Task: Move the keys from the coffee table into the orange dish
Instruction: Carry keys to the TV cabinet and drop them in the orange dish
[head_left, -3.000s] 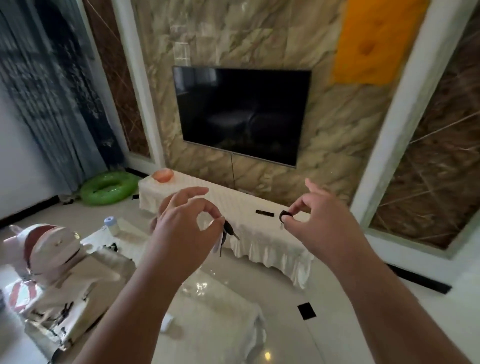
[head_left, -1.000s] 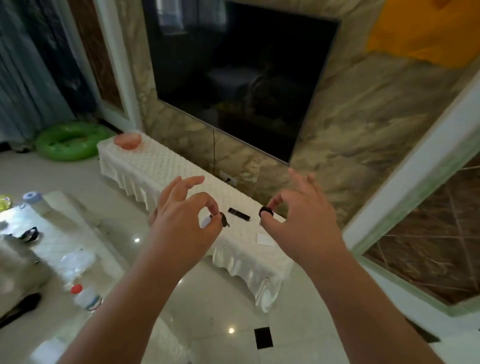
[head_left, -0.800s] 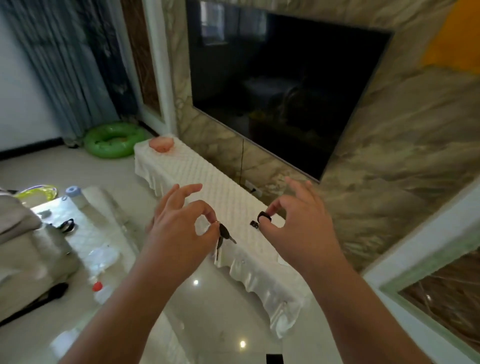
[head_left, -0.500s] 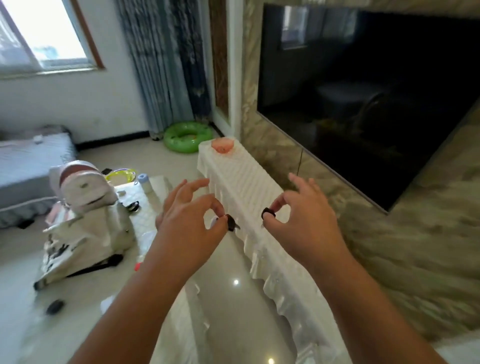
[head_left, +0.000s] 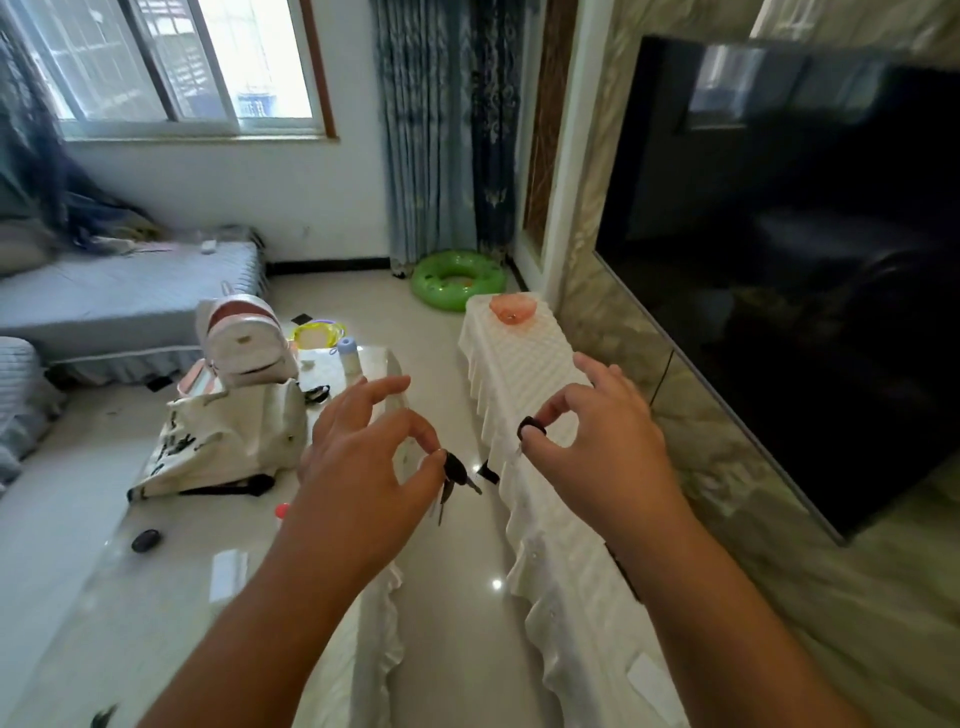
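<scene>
My left hand pinches a bunch of dark keys between thumb and forefinger; the blades hang down over the floor gap. A single black-headed key is pinched in my right hand, held above the near part of the white-covered TV cabinet. The orange dish sits at the cabinet's far end, well beyond both hands. The glass coffee table lies to the left, under my left forearm.
On the coffee table stand a white tote bag, a pink-and-white backpack, a small bottle and a dark fob. A green swim ring lies on the floor past the cabinet. A TV hangs at right.
The view has swung left along the cabinet, bringing the orange dish straight ahead and the window and sofa into view. Both hands keep the same pinch on their keys.
</scene>
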